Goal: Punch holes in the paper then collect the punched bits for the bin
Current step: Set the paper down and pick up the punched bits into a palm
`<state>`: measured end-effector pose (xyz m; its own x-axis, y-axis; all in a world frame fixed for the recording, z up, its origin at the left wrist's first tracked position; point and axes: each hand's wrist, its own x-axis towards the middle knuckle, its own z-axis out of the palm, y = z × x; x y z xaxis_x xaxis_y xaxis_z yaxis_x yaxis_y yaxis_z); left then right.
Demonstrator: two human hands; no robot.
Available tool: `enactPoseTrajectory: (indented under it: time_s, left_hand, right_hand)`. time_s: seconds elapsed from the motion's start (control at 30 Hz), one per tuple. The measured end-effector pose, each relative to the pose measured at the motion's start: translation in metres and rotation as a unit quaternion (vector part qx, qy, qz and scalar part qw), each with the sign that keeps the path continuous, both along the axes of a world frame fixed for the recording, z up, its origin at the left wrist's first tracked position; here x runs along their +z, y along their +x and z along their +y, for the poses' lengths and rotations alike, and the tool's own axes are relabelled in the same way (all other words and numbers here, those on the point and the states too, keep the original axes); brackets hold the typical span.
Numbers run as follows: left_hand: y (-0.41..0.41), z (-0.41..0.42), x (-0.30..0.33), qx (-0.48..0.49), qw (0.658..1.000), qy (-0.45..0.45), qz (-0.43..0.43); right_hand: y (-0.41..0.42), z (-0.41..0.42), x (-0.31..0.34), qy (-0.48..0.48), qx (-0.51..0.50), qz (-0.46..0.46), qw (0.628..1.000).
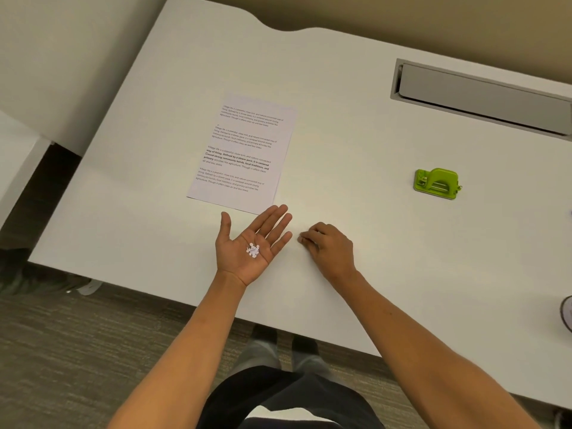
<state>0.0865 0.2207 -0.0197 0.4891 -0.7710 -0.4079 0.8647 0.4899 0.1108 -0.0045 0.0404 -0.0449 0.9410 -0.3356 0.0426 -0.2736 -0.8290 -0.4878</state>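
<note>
Here the left hand [251,243] lies flat-fingered cupping punched bits [253,250]; right hand [329,247] fingers curled, grip unclear

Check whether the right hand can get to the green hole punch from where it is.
Probably yes. The right hand rests on the desk, and only bare desktop shows between it and the green hole punch further right.

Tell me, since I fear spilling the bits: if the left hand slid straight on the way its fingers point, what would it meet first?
Probably the paper: the left hand, palm up with the punched bits, points toward its near right corner. It might just slip past the edge onto bare desk.
</note>
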Motion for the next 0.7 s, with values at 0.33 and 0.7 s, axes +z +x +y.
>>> enactPoseTrajectory:
  time_s: [0.33,0.7]
  left_hand:
    - [0.003,-0.017,0.027,-0.011,0.995,-0.096,-0.008]
    - [0.009,-0.030,0.049,0.000,0.987,-0.160,-0.035]
  right_hand:
    - [0.000,0.007,-0.014,-0.089,-0.033,-0.047,0.994]
    - [0.001,-0.004,0.024,0.199,-0.191,0.007,0.961]
